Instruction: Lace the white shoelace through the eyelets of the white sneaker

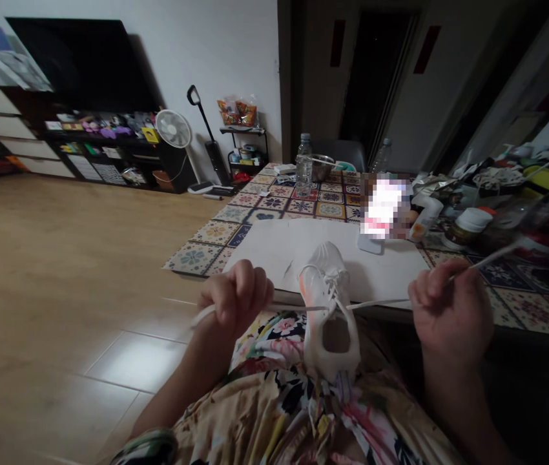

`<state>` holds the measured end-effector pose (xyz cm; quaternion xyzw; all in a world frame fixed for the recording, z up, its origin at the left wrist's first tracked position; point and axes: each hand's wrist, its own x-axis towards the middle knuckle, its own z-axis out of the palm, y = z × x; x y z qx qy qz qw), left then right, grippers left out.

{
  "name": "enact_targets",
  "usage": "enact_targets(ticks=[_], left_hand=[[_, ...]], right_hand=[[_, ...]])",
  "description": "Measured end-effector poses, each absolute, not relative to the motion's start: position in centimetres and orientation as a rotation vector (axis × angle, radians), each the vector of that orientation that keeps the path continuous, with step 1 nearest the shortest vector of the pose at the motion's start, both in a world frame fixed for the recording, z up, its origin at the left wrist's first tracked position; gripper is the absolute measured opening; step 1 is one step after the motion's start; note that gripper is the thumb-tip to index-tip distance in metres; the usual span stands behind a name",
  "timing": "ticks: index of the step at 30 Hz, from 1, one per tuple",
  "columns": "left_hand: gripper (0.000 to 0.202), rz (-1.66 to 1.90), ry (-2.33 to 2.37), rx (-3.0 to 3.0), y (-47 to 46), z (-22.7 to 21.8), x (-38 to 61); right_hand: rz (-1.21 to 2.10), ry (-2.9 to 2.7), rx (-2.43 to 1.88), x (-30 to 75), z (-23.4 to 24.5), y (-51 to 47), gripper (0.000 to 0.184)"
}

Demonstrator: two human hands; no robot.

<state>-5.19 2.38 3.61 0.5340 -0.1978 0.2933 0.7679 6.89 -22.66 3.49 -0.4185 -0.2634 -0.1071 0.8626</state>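
Note:
A white sneaker with an orange patch on its side rests with its toe on a white board and its heel toward my lap. My left hand is closed around one end of the shoelace, to the left of the shoe. Out to the right, my right hand grips the other lace end, whose loose tip sticks up beyond the fingers. Both lace lengths run nearly straight from the top eyelets to my hands. Crossed lacing shows over the tongue.
A patterned tablecloth covers the table. A plastic bottle and a metal bowl stand at the back. A pixelated phone-like screen is propped behind the shoe. Jars, including a white-lidded one, and clutter crowd the right side.

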Motion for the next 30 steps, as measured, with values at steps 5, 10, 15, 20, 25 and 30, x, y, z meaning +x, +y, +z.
enact_targets(ticks=[5,10,15,20,25,30], left_hand=[[0.019,0.333,-0.428,1.275,0.7,2.7,-4.2],[0.038,0.100,-0.248,1.430,-1.2,2.1,-2.5],[0.025,0.250,-0.325,1.595,-1.5,2.1,-2.2],[0.022,0.269,-0.391,1.594,-1.7,1.6,-2.4],[0.015,0.316,-0.541,1.583,-1.9,1.6,-2.6],[0.015,0.414,-0.618,1.617,-1.8,2.2,-3.2]], right_hand=[[-0.329,-0.667,-1.240,5.9,1.9,-21.7,0.014],[-0.382,-1.389,-1.638,4.1,1.5,-20.4,0.011],[-0.412,-1.514,-1.692,4.2,1.7,-20.0,0.011],[-0.492,-1.520,-1.648,3.8,1.6,-20.1,0.012],[-0.476,-1.189,-1.611,3.2,1.3,-20.2,0.023],[-0.379,-1.122,-1.632,3.4,1.1,-20.2,0.011]])
